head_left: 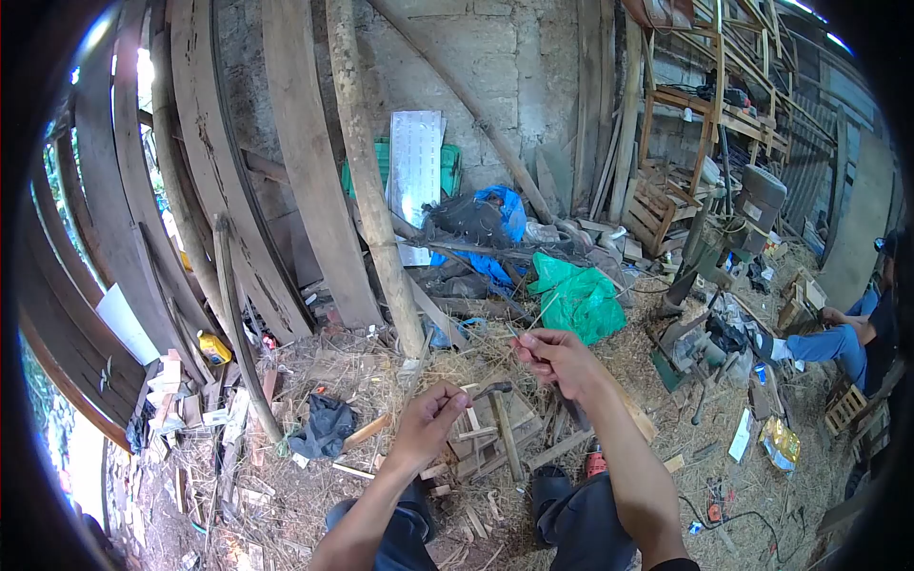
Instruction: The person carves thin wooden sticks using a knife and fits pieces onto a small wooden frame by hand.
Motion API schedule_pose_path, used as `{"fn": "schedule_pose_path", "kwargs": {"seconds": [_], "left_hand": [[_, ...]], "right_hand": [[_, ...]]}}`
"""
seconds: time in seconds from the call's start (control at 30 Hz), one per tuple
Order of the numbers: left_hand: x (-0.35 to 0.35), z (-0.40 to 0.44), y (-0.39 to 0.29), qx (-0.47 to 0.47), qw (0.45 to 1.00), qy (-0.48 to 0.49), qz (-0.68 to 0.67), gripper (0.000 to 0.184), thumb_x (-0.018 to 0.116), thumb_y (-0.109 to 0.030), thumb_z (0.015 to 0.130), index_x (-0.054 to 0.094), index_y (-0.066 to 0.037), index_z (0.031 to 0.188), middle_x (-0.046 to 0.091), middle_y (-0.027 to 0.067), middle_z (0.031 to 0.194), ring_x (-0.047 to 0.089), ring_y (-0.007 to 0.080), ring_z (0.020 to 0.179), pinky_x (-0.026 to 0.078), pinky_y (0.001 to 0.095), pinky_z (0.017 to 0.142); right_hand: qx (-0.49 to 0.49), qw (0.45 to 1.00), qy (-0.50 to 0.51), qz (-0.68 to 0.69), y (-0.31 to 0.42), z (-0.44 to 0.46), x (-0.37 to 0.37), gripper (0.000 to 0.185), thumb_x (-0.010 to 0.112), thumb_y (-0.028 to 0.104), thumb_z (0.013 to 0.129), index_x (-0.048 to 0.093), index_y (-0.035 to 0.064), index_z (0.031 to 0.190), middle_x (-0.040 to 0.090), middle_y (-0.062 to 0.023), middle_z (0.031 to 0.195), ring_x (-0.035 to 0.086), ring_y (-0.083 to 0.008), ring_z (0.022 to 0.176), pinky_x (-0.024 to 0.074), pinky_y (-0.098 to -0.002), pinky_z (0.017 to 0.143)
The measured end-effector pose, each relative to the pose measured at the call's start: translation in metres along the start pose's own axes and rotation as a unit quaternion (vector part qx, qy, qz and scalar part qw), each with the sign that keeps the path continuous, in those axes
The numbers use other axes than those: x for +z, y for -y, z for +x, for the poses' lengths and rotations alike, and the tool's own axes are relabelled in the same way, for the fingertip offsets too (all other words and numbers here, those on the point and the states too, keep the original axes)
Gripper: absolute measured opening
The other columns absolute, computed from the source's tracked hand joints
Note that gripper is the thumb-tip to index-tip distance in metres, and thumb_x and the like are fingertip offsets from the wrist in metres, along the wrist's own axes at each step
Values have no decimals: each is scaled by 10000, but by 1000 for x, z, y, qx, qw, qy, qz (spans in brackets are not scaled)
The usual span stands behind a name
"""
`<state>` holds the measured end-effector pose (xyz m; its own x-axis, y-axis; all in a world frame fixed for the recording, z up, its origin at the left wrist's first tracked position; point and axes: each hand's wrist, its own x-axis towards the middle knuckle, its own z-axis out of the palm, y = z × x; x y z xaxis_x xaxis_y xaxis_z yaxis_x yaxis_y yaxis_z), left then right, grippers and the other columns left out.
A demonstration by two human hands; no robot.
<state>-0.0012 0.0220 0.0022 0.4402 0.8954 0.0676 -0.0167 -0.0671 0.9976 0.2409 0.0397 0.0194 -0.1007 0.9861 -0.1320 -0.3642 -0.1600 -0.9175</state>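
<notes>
My left hand [430,422] is raised over the littered ground, with its fingers curled and the thumb pressed against them. My right hand [557,362] is up and to the right of it, its thumb and fingertips pinched together; something thin may be at the fingertips, too small to make out. A gap separates the two hands. Between and below them, a hammer [506,433] with a wooden handle rests on wood pieces, its dark head near my left hand.
A wooden pole [367,181] stands ahead. Behind my hands lies a green plastic bag [578,299]; a black bag [325,427] is at left. A seated person [838,333] is at the right edge. Planks [228,190] lean at left. Scraps cover the ground.
</notes>
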Motion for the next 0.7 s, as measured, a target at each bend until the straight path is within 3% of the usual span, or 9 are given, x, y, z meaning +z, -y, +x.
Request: {"fn": "schedule_pose_path", "kwargs": {"seconds": [0.23, 0.37, 0.47, 0.57, 0.63, 0.7], "left_hand": [[4, 6, 7, 4, 999, -4, -46, 159, 528, -189, 966, 577, -45, 918, 434, -71, 645, 322, 5, 519, 243, 197, 461], [-1, 6, 2, -30, 997, -12, -66, 142, 527, -179, 966, 574, -54, 918, 428, -74, 655, 314, 4, 517, 236, 198, 456], [-3, 0, 2, -34, 994, 0, -100, 134, 520, -170, 968, 569, -55, 918, 412, -78, 649, 304, 3, 512, 222, 197, 453], [-1, 0, 4, -27, 995, 0, -94, 135, 515, -164, 970, 568, -52, 918, 402, -79, 642, 290, 3, 503, 210, 194, 450], [-3, 2, 6, -37, 994, 0, -100, 134, 518, -164, 969, 572, -49, 927, 389, -77, 630, 291, 2, 499, 207, 192, 447], [-6, 2, 1, -46, 993, 5, -104, 123, 521, -156, 966, 576, -49, 944, 396, -68, 632, 299, 6, 500, 213, 201, 444]], "right_hand": [[-33, 998, -12, -52, -5, 4, 3, 238, 610, 187, 915, 623, -27, 1016, 573, 4, 723, 381, -39, 496, 264, -185, 421], [-18, 996, 70, -61, -14, -7, 32, 204, 605, 171, 914, 635, -25, 959, 578, -2, 735, 400, -48, 495, 271, -186, 420], [-69, 997, -43, 2, -14, 10, 7, 193, 580, 177, 926, 640, -7, 932, 566, 8, 735, 388, -37, 491, 266, -187, 416], [-84, 994, -66, 20, -4, 6, 1, 143, 562, 141, 924, 615, 9, 943, 507, 28, 665, 363, -40, 488, 249, -203, 419], [-46, 998, -49, -10, -11, 5, 7, 180, 567, 170, 931, 609, 0, 975, 505, 24, 664, 362, -50, 484, 249, -211, 412], [4, 999, 46, 3, -16, 1, 14, 238, 583, 198, 927, 596, 8, 1071, 510, 9, 677, 375, -56, 486, 261, -223, 410]]}}
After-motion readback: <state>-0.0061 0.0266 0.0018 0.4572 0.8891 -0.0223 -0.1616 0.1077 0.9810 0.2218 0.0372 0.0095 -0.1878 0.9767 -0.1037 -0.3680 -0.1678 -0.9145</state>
